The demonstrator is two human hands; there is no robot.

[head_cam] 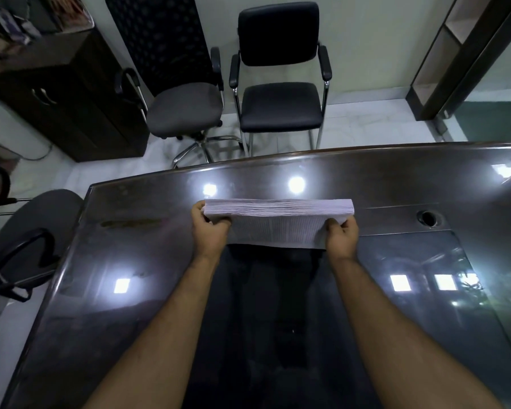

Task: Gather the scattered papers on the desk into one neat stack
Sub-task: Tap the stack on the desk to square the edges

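Your left hand (pixel 209 228) grips the left end of the stack of papers (pixel 278 222), fingers curled round the edge with the thumb on the near face. Your right hand (pixel 341 234) grips the right end the same way, thumb and fingers wrapped round the corner. Both hands are closed firmly on the paper, with nothing else in them.

The stack sits at the centre of the frame, turned so that its thick upper edge shows as a band of sheet edges, squared and even. The printed near face slopes down toward you. Its lower edge appears to meet the desk (pixel 425 202), though you cannot tell for sure whether it rests there or is just above.

The desk is dark and glossy, with bright lamp reflections across it and a round cable hole (pixel 427 217) to the right of the stack. Beyond its far edge, in the upper middle of the frame, stand a grey swivel chair (pixel 185 110) and a black armchair (pixel 281 104). A dark cabinet (pixel 71 107) fills the upper left.
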